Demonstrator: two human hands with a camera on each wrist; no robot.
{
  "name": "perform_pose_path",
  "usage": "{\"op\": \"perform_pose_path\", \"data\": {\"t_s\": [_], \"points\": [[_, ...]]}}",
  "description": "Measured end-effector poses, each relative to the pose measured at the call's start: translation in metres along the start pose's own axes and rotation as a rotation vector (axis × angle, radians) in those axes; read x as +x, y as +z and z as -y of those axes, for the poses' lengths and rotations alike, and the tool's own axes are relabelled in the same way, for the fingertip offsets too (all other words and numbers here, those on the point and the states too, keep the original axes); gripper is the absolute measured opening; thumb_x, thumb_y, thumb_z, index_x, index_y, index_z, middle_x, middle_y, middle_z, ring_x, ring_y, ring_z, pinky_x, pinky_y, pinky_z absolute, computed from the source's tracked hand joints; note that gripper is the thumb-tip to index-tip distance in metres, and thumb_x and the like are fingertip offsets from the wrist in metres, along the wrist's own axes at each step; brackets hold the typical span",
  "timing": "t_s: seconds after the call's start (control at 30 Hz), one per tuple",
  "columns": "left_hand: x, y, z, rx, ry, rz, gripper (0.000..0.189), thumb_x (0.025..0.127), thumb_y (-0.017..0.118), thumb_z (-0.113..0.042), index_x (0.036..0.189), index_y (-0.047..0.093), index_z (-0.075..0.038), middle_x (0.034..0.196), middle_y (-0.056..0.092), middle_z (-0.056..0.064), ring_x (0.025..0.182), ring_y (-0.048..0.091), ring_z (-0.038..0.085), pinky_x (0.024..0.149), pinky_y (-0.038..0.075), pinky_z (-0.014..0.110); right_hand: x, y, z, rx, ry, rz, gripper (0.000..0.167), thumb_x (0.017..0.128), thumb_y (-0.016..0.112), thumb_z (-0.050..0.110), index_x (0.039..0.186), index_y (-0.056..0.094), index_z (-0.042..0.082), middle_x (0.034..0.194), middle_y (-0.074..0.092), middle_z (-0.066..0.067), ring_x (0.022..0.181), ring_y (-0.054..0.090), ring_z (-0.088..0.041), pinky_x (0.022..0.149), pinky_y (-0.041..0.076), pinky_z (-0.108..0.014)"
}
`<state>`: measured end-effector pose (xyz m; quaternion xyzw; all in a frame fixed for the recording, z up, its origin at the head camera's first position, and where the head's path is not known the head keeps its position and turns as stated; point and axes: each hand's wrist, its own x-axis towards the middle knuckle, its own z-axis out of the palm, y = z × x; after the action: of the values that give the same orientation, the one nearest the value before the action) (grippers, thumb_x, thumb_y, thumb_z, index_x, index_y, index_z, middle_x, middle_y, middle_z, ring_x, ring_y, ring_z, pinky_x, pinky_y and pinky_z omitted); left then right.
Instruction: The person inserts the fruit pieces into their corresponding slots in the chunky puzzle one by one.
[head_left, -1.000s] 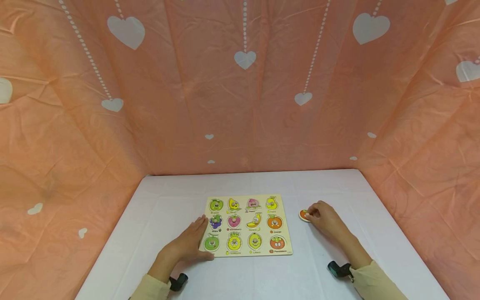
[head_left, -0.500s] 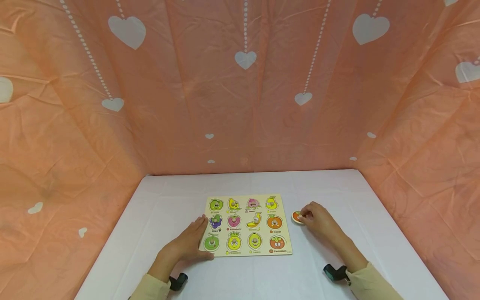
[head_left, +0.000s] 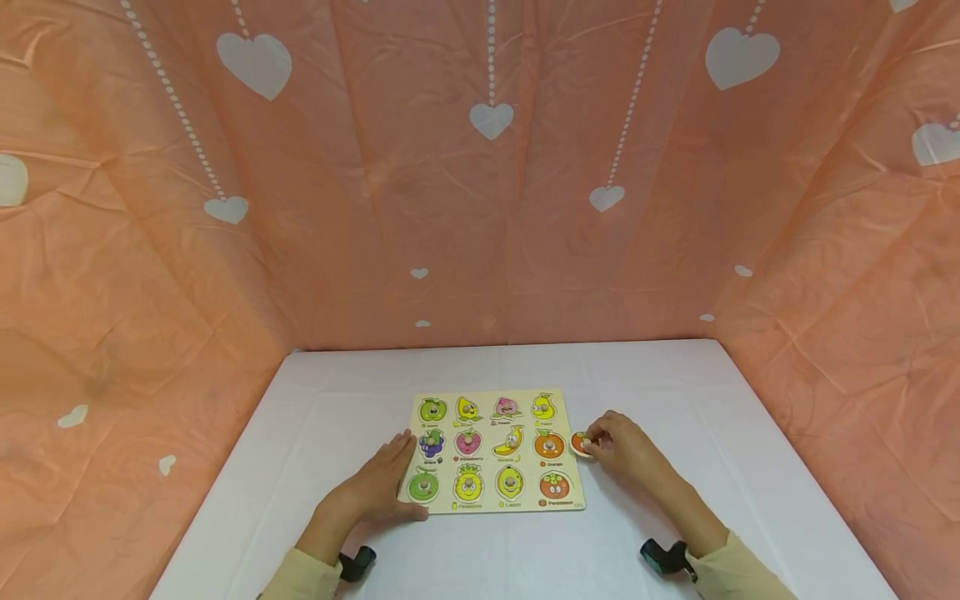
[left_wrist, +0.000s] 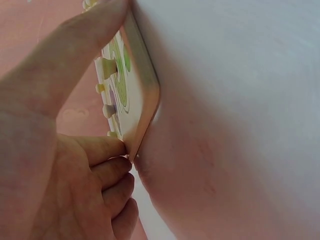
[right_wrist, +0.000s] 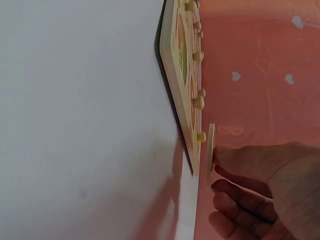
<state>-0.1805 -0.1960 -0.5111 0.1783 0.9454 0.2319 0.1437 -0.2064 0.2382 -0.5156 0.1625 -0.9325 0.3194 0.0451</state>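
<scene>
A wooden fruit puzzle board point(head_left: 487, 442) lies flat on the table, with knobbed fruit pieces in its recesses. My left hand point(head_left: 378, 483) rests against its left side, fingers along the left edge and thumb at the front corner. Just off the right edge, my right hand point(head_left: 626, 450) pinches a round orange-red fruit piece point(head_left: 577, 444). In the right wrist view this thin piece point(right_wrist: 210, 155) is raised off the table. The persimmon recess point(head_left: 555, 485) at the front right shows a printed picture and no knob. Its hollow also appears in the right wrist view.
A white cloth covers the table point(head_left: 337, 400). Orange sheeting with white hearts point(head_left: 491, 250) stands behind it and on both sides. Each wrist wears a small black camera, the left one point(head_left: 357, 564) and the right one point(head_left: 666, 557) both near the table's front.
My right hand has moved left with the fruit piece, from well right of the board to beside its right edge. The left hand and the board have stayed still.
</scene>
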Motion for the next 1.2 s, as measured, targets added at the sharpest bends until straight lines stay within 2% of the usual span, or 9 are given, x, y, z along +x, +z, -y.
{"op": "perform_pose_path", "data": {"t_s": [0.17, 0.47, 0.8, 1.2], "points": [[0.000, 0.000, 0.000, 0.005, 0.002, -0.002, 0.126, 0.075, 0.098, -0.041, 0.164, 0.027, 0.011, 0.174, 0.021, 0.029, 0.163, 0.020, 0.043, 0.133, 0.022, 0.058, -0.002, 0.004, 0.007, 0.008, -0.017, 0.009, 0.009, 0.091, 0.084, 0.005, 0.091, 0.076, 0.009, 0.091, 0.064, 0.005, 0.085, 0.057, -0.013, 0.074, 0.054, -0.028], [0.001, 0.001, 0.001, 0.001, 0.002, -0.006, 0.126, 0.075, 0.098, -0.041, 0.164, 0.027, 0.012, 0.174, 0.021, 0.030, 0.163, 0.020, 0.044, 0.133, 0.022, 0.058, -0.006, 0.010, 0.018, 0.031, -0.001, 0.039, 0.011, 0.090, 0.086, 0.009, 0.090, 0.075, 0.011, 0.091, 0.063, 0.006, 0.086, 0.056, -0.013, 0.075, 0.054, -0.028], [0.001, 0.001, 0.000, 0.003, -0.018, -0.006, 0.126, 0.075, 0.098, -0.042, 0.165, 0.027, 0.010, 0.175, 0.021, 0.027, 0.163, 0.020, 0.042, 0.133, 0.023, 0.057, -0.008, 0.021, 0.023, 0.026, -0.115, 0.068, 0.010, 0.090, 0.085, 0.009, 0.090, 0.076, 0.012, 0.091, 0.063, 0.009, 0.086, 0.058, -0.008, 0.077, 0.057, -0.028], [0.000, 0.001, 0.001, -0.010, -0.003, -0.007, 0.126, 0.075, 0.099, -0.041, 0.164, 0.026, 0.011, 0.175, 0.020, 0.029, 0.163, 0.019, 0.043, 0.133, 0.022, 0.057, -0.012, 0.027, 0.031, 0.004, -0.137, 0.112, 0.013, 0.090, 0.087, 0.010, 0.087, 0.074, 0.014, 0.089, 0.060, 0.009, 0.084, 0.052, -0.006, 0.073, 0.053, -0.027]]}}
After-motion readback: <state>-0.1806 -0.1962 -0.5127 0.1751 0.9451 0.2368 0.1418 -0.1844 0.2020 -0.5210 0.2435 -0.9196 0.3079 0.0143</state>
